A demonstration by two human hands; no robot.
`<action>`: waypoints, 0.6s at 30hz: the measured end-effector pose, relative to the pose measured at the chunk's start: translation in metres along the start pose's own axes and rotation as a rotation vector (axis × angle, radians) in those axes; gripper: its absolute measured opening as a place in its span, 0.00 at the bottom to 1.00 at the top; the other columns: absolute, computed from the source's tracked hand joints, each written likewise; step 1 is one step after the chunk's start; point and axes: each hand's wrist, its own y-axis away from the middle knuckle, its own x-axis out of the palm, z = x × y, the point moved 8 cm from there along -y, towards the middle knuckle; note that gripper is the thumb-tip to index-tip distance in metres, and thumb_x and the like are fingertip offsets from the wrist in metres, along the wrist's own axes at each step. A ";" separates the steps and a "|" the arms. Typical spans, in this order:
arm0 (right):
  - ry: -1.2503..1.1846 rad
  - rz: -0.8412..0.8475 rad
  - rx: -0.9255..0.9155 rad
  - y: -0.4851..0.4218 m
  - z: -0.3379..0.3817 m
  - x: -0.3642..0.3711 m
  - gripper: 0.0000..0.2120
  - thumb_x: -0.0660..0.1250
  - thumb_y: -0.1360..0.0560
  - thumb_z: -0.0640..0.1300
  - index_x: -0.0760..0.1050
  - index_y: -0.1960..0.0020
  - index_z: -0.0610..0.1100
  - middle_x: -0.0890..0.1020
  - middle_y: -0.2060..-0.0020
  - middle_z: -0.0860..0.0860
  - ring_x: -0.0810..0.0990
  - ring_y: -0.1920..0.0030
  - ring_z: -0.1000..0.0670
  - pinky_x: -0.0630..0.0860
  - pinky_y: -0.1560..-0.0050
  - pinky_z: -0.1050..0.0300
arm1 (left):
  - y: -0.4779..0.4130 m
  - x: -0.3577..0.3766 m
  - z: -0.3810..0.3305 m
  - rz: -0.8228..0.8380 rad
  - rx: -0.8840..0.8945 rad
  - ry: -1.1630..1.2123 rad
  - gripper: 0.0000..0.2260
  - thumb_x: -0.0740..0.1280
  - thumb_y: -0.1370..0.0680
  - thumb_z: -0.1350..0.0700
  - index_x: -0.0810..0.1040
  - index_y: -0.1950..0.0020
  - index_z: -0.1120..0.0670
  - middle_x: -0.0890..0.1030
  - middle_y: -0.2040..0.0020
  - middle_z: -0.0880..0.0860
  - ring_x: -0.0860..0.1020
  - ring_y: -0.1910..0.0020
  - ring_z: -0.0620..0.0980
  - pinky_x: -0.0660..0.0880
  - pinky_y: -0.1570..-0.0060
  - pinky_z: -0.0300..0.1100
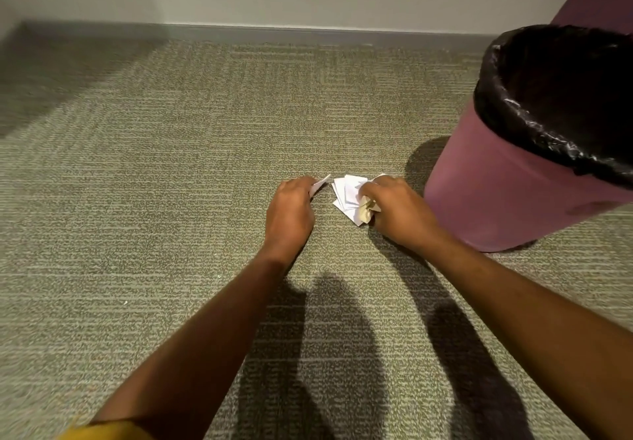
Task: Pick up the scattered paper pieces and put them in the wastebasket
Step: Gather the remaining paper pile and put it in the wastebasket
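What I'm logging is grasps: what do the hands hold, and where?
Left hand pinches a white paper piece by its near end. Right hand grips a fanned bunch of white paper pieces by their right edges, plus a crumpled beige scrap.

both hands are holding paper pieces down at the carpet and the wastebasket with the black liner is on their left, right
Not quite. The head view shows the wastebasket with the black liner on the right of the hands, not the left. The rest holds: the left hand pinches a white paper piece and the right hand grips a bunch of pieces.
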 end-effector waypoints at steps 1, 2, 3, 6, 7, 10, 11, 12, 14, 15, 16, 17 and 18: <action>-0.036 -0.019 0.009 0.002 0.000 -0.002 0.24 0.74 0.27 0.33 0.78 0.36 0.51 0.80 0.40 0.49 0.78 0.40 0.42 0.83 0.51 0.40 | 0.002 -0.001 0.001 -0.003 -0.019 0.030 0.12 0.65 0.15 0.61 0.80 0.34 0.52 0.83 0.47 0.50 0.78 0.49 0.50 0.79 0.51 0.49; -0.080 -0.043 0.020 0.004 0.000 -0.003 0.25 0.75 0.28 0.32 0.79 0.35 0.50 0.81 0.40 0.49 0.78 0.40 0.43 0.83 0.49 0.40 | 0.004 -0.003 0.001 -0.008 -0.033 0.063 0.11 0.64 0.14 0.59 0.80 0.34 0.52 0.83 0.48 0.49 0.78 0.50 0.49 0.77 0.55 0.46; -0.129 -0.070 0.031 0.007 0.000 -0.006 0.25 0.76 0.28 0.32 0.80 0.34 0.49 0.81 0.40 0.49 0.79 0.40 0.43 0.83 0.47 0.40 | 0.007 -0.005 0.000 -0.016 -0.042 0.101 0.10 0.64 0.14 0.58 0.81 0.35 0.52 0.83 0.49 0.48 0.78 0.52 0.48 0.75 0.58 0.44; -0.276 -0.160 0.046 0.014 0.000 -0.020 0.24 0.76 0.27 0.33 0.81 0.34 0.48 0.82 0.39 0.49 0.81 0.42 0.47 0.83 0.45 0.42 | 0.017 -0.013 -0.004 -0.043 -0.103 0.221 0.10 0.65 0.14 0.58 0.82 0.35 0.53 0.83 0.50 0.47 0.79 0.55 0.45 0.73 0.61 0.37; -0.325 -0.181 0.055 0.017 0.001 -0.026 0.23 0.76 0.26 0.33 0.81 0.33 0.48 0.82 0.38 0.50 0.81 0.42 0.49 0.83 0.44 0.43 | 0.019 -0.014 -0.006 -0.047 -0.132 0.249 0.10 0.65 0.14 0.58 0.82 0.35 0.53 0.83 0.50 0.47 0.79 0.55 0.44 0.71 0.63 0.33; -0.482 -0.251 0.122 0.025 0.001 -0.047 0.21 0.76 0.24 0.38 0.82 0.35 0.55 0.83 0.39 0.55 0.82 0.42 0.53 0.83 0.45 0.48 | 0.027 -0.016 -0.015 -0.052 -0.257 0.407 0.09 0.67 0.15 0.59 0.83 0.36 0.54 0.83 0.49 0.46 0.78 0.59 0.40 0.70 0.65 0.26; -0.543 -0.274 0.155 0.027 0.001 -0.054 0.20 0.77 0.24 0.39 0.81 0.37 0.57 0.83 0.40 0.57 0.83 0.44 0.54 0.83 0.48 0.49 | 0.028 -0.014 -0.016 -0.053 -0.324 0.510 0.09 0.67 0.16 0.59 0.83 0.37 0.53 0.84 0.49 0.47 0.79 0.60 0.40 0.72 0.65 0.27; -0.610 -0.298 0.184 0.029 0.001 -0.062 0.20 0.77 0.24 0.39 0.82 0.38 0.58 0.83 0.43 0.59 0.84 0.47 0.55 0.83 0.51 0.52 | 0.030 -0.013 -0.019 -0.049 -0.397 0.630 0.08 0.67 0.16 0.59 0.83 0.38 0.53 0.86 0.50 0.48 0.81 0.61 0.43 0.76 0.64 0.33; -0.729 -0.339 0.234 0.034 0.004 -0.078 0.19 0.78 0.24 0.39 0.82 0.40 0.58 0.84 0.47 0.61 0.83 0.52 0.59 0.80 0.59 0.60 | 0.031 -0.009 -0.028 -0.001 -0.526 0.863 0.08 0.67 0.15 0.58 0.81 0.38 0.52 0.87 0.49 0.52 0.83 0.60 0.48 0.79 0.64 0.43; -0.762 -0.353 0.247 0.036 0.006 -0.086 0.18 0.78 0.24 0.39 0.82 0.40 0.57 0.84 0.48 0.61 0.83 0.55 0.61 0.78 0.61 0.63 | 0.031 -0.007 -0.034 0.034 -0.576 0.971 0.08 0.66 0.15 0.59 0.81 0.37 0.53 0.88 0.48 0.55 0.84 0.58 0.51 0.80 0.64 0.44; -0.782 -0.360 0.242 0.039 0.010 -0.095 0.18 0.78 0.24 0.40 0.82 0.39 0.57 0.84 0.48 0.61 0.81 0.58 0.61 0.76 0.62 0.66 | 0.030 -0.006 -0.040 0.064 -0.626 1.073 0.08 0.66 0.15 0.59 0.80 0.36 0.54 0.88 0.46 0.57 0.84 0.56 0.52 0.81 0.61 0.43; -0.792 -0.364 0.226 0.041 0.015 -0.104 0.19 0.78 0.24 0.40 0.81 0.38 0.56 0.84 0.48 0.60 0.81 0.59 0.61 0.75 0.62 0.67 | 0.029 -0.007 -0.046 0.088 -0.678 1.171 0.09 0.65 0.15 0.59 0.80 0.35 0.55 0.87 0.43 0.59 0.85 0.53 0.53 0.82 0.58 0.44; -0.799 -0.369 0.202 0.043 0.021 -0.114 0.19 0.78 0.24 0.40 0.81 0.37 0.56 0.84 0.47 0.59 0.81 0.57 0.61 0.75 0.61 0.68 | 0.028 -0.009 -0.053 0.109 -0.717 1.261 0.10 0.65 0.14 0.59 0.79 0.34 0.57 0.86 0.41 0.61 0.85 0.52 0.53 0.83 0.55 0.45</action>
